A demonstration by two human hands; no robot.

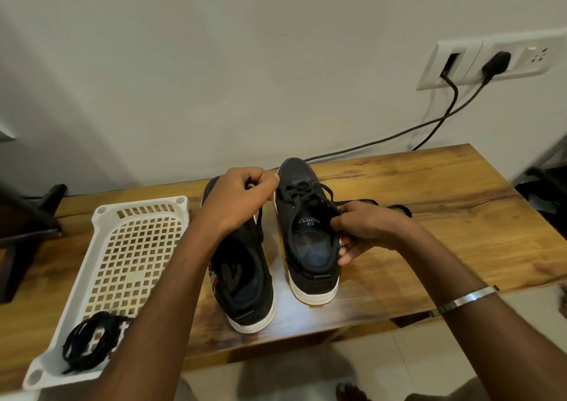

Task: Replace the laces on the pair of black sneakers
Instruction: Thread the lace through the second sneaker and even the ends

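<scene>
Two black sneakers with white soles stand side by side on the wooden table (445, 216), heels towards me. My left hand (242, 198) is above the left sneaker (245, 287) and pinches a black lace that hangs down into that shoe. My right hand (365, 228) grips the right edge of the right sneaker (310, 247) by its collar and pinches a black lace there. That shoe is laced, and its lace ends trail to the right across the table (395, 207). A bundle of black laces (89, 342) lies in the near corner of the white basket.
A white perforated plastic basket (132, 253) sits on the table's left. Black cables (429, 124) run from a wall socket panel down behind the table. Dark furniture stands at the far left. The table's front edge is close to me, with tiled floor below.
</scene>
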